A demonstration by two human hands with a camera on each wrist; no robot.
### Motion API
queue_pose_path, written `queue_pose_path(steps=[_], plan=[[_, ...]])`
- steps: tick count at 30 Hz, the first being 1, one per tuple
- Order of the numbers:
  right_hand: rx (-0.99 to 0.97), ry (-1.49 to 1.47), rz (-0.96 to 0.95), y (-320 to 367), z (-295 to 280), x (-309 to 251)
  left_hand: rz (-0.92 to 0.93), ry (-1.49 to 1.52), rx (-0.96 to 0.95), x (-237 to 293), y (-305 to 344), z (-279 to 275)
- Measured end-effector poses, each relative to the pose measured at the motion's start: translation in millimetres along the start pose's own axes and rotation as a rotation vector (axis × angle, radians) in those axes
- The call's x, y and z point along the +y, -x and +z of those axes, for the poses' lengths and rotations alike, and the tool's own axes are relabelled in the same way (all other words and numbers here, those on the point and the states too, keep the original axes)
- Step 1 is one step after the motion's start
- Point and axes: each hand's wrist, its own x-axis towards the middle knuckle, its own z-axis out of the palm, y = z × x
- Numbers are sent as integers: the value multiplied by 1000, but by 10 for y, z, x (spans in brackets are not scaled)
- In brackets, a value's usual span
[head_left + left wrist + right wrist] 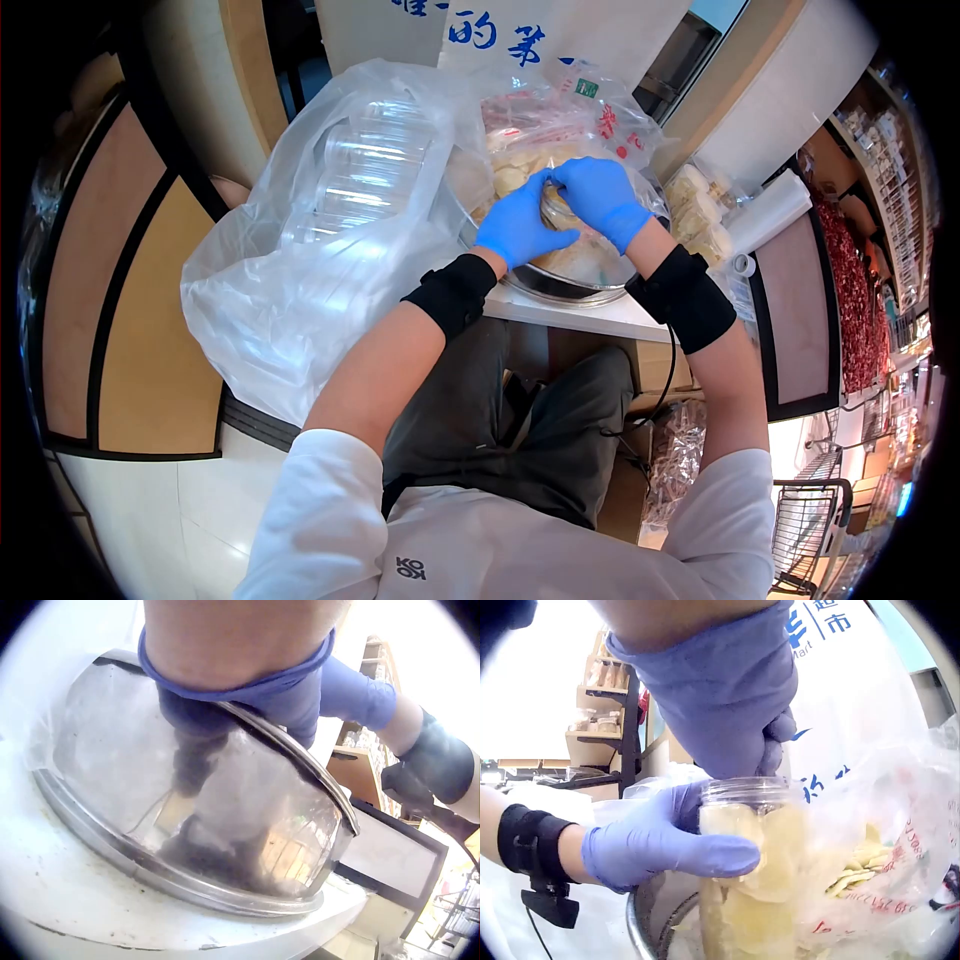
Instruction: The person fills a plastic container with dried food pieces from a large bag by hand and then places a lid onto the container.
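A clear jar (757, 907) with a threaded rim, filled with pale yellow slices, stands upright over a metal basin (565, 292). My blue-gloved left hand (520, 228) grips its side, the thumb across the front in the right wrist view. At the jar's mouth is my gloved right hand (603, 195), its fingers bent behind the rim (754, 787); whether they pinch anything is hidden. More slices (855, 871) lie in a clear plastic bag with red print (915, 847). The left wrist view shows the basin's shiny side (247, 817) below my left glove (296, 701).
At the left, a large translucent bag (250, 300) holds stacked clear containers (370, 165). Packed pale goods (697, 215) and a white roll (775, 212) lie right of the basin. A white board with blue writing (500, 45) stands behind; a wire cart (808, 520) is at lower right.
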Motion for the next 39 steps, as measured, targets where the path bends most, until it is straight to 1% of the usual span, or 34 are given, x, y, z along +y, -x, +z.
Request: queue_pose_path(steps=[2,3,5,6,7,8,9,11,13,14,15,17,19,21,23,25,27,29,31,32,33,34,35,37,38,39], plan=[[-31,-31,-79,-21,-40,42,22,12,5,-19,0,26],[-34,-30,-74,-16,-30,68,34,27,21,-29,2,27],[39,-148,-64,-23,-20,122,51,42,41,-31,-11,38],[41,-146,-65,-6,-36,142,2,11,13,-3,-4,15],[46,-231,-32,28,-50,162,-52,-20,-14,16,7,-11],[50,-318,-3,32,-57,175,-57,-20,-9,34,7,-37],[47,-321,-8,21,-73,170,-43,2,0,46,14,-39],[-62,-286,45,20,-93,172,-35,25,-2,36,45,-20],[-84,-280,68,-5,-92,154,35,77,28,20,31,-6],[-106,-268,82,-30,-91,140,35,77,25,14,27,-2],[-106,-270,83,-47,-57,136,58,77,16,1,25,2],[-78,-156,36,-80,16,115,81,78,7,-23,13,8],[-98,-131,32,-108,18,78,158,-29,53,-53,-6,47],[-112,-101,32,-120,-10,69,174,-42,60,-58,3,56],[-186,-124,50,-118,-58,72,193,-59,69,-24,14,39],[-173,-185,70,-73,-87,96,125,-114,8,27,21,-9],[-168,-245,78,-24,-109,96,100,-81,8,25,21,-4],[-111,-530,113,24,-130,82,69,-46,9,4,20,13],[-132,-558,121,53,-93,144,5,2,-22,8,30,5],[-149,-581,129,67,-78,179,1,1,-21,-29,19,15],[-153,-584,125,92,-111,200,102,75,-40,-114,-5,53],[-266,-699,203,123,-183,215,199,151,-57,-184,-22,81],[-385,-812,282,151,-233,222,186,156,-54,-260,-70,98],[-426,-816,278,164,-265,238,235,5,-295,-315,-147,65],[-455,-817,282,181,-260,253,226,11,-294,-330,-133,85],[-460,-817,279,213,-229,296,161,-57,-385,-262,-145,58]])
